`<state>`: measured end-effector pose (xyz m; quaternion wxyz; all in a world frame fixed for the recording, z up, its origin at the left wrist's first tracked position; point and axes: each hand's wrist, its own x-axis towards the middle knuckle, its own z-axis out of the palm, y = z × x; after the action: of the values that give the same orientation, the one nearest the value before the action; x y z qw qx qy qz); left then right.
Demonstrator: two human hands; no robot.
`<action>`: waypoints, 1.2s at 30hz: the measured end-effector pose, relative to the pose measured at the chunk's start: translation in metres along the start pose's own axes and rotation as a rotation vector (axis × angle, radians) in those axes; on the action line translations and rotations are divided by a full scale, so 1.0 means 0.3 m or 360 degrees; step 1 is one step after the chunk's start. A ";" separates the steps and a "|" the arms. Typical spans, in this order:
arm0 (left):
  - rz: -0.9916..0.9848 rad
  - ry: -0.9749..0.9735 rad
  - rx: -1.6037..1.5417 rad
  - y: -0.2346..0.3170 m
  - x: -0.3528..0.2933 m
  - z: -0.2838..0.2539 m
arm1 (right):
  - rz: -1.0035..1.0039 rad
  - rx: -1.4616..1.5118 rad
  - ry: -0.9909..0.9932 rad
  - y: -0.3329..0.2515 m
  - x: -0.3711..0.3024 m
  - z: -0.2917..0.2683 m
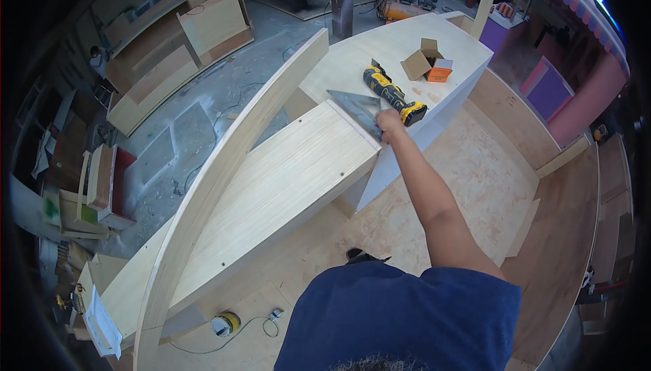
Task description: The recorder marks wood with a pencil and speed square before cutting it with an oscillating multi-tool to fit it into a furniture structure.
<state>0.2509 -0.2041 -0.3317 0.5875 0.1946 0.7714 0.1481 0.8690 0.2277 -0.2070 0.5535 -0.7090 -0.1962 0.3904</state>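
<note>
Triangular square (pixel 363 109), just one: I'm grasping its right edge with the right hand (pixel 389 126); one yellow-black power tool (pixel 391 92) and one open box (pixel 439 71) are lying farther right.

Grey triangular square (pixel 357 106) at the end of the pale wooden panel (pixel 285 157), gripped by the right hand (pixel 389 124).

No readable lettering from here

From my end of the feed, I can read no words or numbers. Any print on the orange side of the open box (pixel 438 71) on the counter (pixel 359 52) is too small to make out. The white sheet (pixel 103 323) at lower left, the metal triangle (pixel 361 108) and the yellow-and-black power tool (pixel 388 90) are equally illegible to me.
</note>
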 end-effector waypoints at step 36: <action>0.0507 0.0124 0.0914 -0.170 -0.352 0.372 | -0.1195 -0.0309 -0.0335 -0.516 -0.321 -0.708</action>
<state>0.3768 -0.2990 -0.2951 0.4481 0.4646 0.7635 0.0217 0.9970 0.0731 -0.0120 0.5650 -0.5931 -0.5333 0.2113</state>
